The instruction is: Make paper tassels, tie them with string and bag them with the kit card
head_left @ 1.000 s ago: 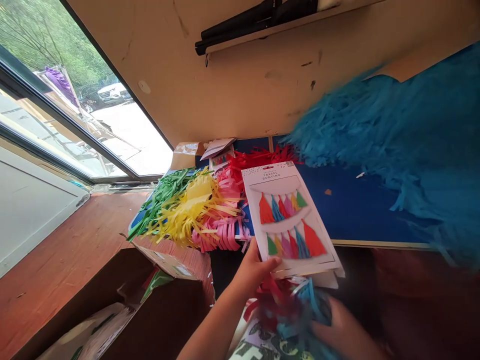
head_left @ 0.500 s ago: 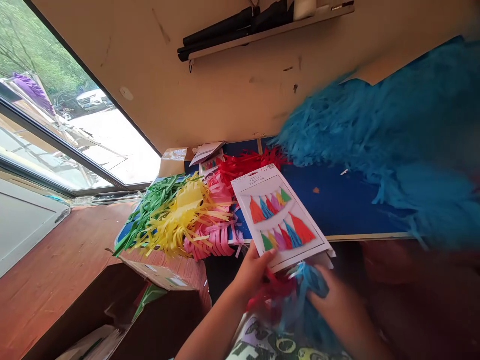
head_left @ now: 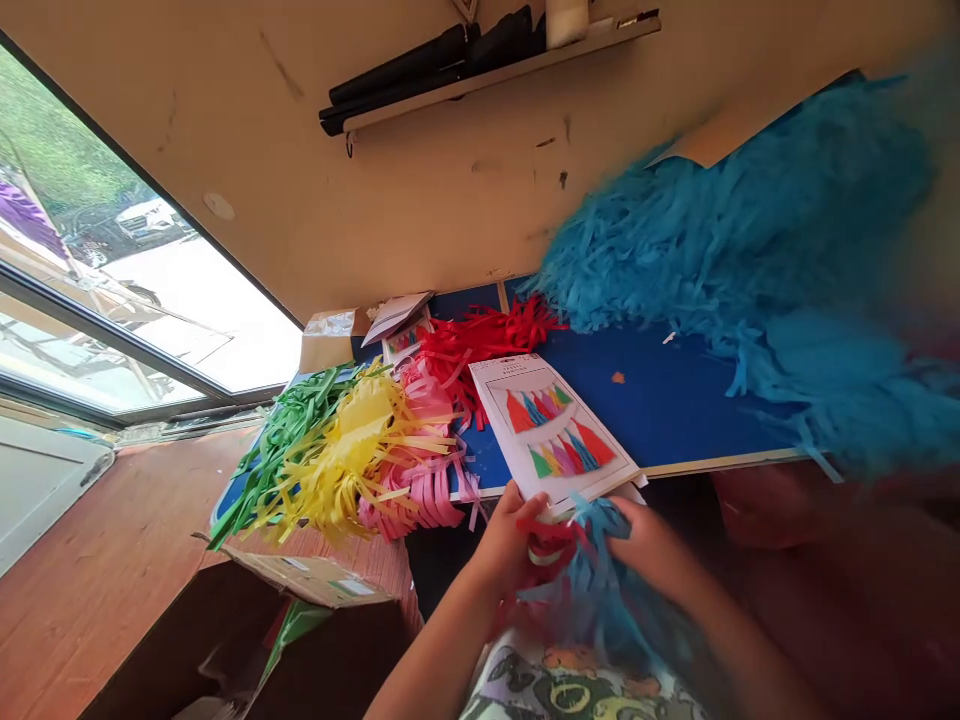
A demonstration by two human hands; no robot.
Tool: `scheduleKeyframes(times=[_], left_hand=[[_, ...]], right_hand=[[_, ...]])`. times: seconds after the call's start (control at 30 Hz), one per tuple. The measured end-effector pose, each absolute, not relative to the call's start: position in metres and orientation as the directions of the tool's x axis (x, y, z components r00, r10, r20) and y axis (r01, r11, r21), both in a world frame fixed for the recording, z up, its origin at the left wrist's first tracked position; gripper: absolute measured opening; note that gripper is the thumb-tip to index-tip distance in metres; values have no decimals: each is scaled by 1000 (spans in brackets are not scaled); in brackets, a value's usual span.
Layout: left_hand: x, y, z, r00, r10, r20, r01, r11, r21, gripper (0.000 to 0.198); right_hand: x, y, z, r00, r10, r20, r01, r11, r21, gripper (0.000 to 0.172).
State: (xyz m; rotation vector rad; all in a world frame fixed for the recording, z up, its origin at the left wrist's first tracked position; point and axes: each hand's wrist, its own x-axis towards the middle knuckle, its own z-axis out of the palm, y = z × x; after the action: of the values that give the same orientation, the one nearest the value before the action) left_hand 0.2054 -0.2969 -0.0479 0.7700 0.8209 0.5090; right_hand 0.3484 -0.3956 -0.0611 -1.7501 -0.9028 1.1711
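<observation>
Two items are held before the blue table (head_left: pixel 660 405): the left hand (head_left: pixel 511 535) pinches the lower left corner of a printed tassel bunting card (head_left: pixel 559 435), and the right hand (head_left: pixel 645 545) grasps a blue tissue tassel (head_left: pixel 592 570) near its top. The card overlaps the table's near edge in view; whether it touches the tabletop cannot be told. Red tissue strips (head_left: pixel 551 545) hang between the hands. Green fringe (head_left: pixel 300 420), yellow fringe (head_left: pixel 356 435) and pink fringe (head_left: pixel 435 490) lie left of the card. Probable faults: loose, crowded blue and red strands could tangle; thin tissue could tear under a hard pull; the one-cornered grip could bend the card.
</observation>
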Motion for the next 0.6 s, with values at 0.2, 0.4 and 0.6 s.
scheduleKeyframes(times=[0.2,0.4,0.6], left_hand=[[211,-284,-42,625,670,-401,-86,570,817,50],[198,-274,-36,409,901,-141,488,-86,869,37],[196,-221,-12,827,533,179,467,-828,309,45]], right_hand=[[360,-375,-68,368,881,-296,103,-355,-929,42],[370,-365,-61,373,901,-220,183,-304,-935,38],[401,-354,-48,258,949,-179,286,-252,-924,31]])
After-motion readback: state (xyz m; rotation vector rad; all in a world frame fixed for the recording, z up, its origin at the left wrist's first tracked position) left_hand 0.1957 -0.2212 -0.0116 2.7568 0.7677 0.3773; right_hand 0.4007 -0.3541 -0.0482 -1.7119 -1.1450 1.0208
